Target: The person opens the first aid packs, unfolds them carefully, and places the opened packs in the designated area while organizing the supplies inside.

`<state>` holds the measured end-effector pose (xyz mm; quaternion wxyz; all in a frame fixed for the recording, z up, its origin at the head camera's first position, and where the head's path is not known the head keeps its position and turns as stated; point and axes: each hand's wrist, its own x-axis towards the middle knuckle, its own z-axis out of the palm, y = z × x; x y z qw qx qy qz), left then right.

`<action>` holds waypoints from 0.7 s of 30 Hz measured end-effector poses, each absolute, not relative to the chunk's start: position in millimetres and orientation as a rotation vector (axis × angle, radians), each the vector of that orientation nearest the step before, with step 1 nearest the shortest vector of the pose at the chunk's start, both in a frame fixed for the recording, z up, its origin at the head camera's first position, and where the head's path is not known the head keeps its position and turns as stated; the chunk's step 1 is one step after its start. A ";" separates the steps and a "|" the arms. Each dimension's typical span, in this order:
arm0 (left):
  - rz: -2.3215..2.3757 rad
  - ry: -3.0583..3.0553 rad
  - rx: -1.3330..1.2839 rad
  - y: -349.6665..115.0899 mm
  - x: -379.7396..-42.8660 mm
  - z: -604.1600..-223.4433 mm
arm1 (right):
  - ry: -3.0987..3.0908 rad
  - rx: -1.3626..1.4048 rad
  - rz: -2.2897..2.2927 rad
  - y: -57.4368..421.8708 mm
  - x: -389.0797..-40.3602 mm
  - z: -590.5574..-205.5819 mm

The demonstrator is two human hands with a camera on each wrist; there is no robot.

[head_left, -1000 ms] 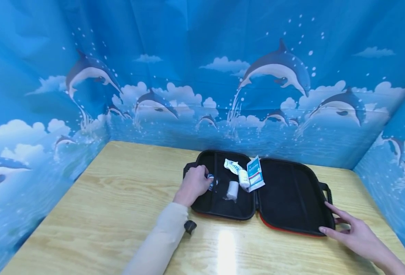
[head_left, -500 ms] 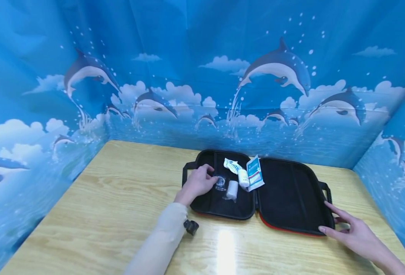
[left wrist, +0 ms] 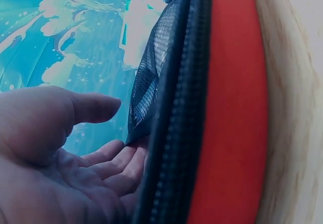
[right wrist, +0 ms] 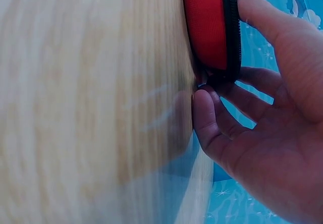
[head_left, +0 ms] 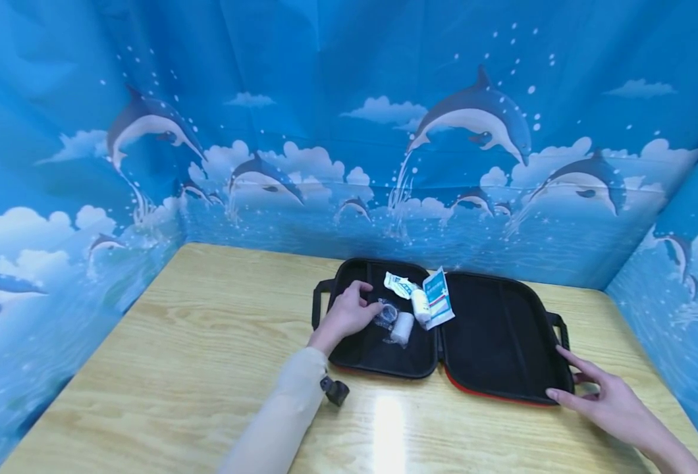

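Note:
A black-lined, red-shelled zip case [head_left: 378, 359] lies spread wide on the table. My left hand [head_left: 349, 313] reaches into its left half, thumb and fingers apart, beside a round item in clear wrap [head_left: 387, 314]; the fingertips are at its edge. Close to that lie a white wrapped roll [head_left: 402, 328], a second white roll [head_left: 421, 305], a small white-and-blue packet [head_left: 399, 286] and a teal-and-white packet [head_left: 438, 299]. In the left wrist view a mesh pocket [left wrist: 151, 77] stands past the fingers. My right hand [head_left: 604, 398] holds the case's right end, thumb on the rim, fingers curled at its corner.
Black carry handles stick out at the case's left [head_left: 317, 306] and right [head_left: 559, 329] ends. The wooden table [head_left: 207, 342] extends left and in front. A dolphin-print curtain [head_left: 301, 131] hangs behind and along both sides.
The round wrapped item has moved right, away from the left end, and now lies against the white wrapped roll. My left hand has shifted slightly right. The right hand stays put.

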<state>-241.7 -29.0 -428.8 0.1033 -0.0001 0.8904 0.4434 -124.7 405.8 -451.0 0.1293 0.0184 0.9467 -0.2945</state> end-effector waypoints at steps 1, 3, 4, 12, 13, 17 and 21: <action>1.331 2.605 -0.004 -28.5 -241.8 -429.3 | 2.750 0.055 -0.856 405.7 -124.8 -450.9; 1.368 2.564 0.003 -27.9 -242.1 -430.4 | 2.748 0.054 -0.852 405.6 -124.7 -450.7; 1.383 2.537 0.009 -27.7 -242.0 -430.8 | 2.747 0.053 -0.851 405.6 -124.6 -450.5; 1.160 2.722 0.054 -25.2 -238.0 -422.3 | 2.758 0.019 -0.842 404.8 -125.0 -449.3; 1.130 2.772 0.055 -24.0 -237.2 -419.9 | 2.757 0.020 -0.840 404.8 -124.9 -449.3; 1.127 2.878 0.100 -16.2 -235.8 -410.3 | 2.749 0.028 -0.843 405.0 -124.0 -449.3; 1.277 2.795 0.145 -3.0 -239.1 -404.8 | 2.752 0.038 -0.832 405.4 -123.4 -449.6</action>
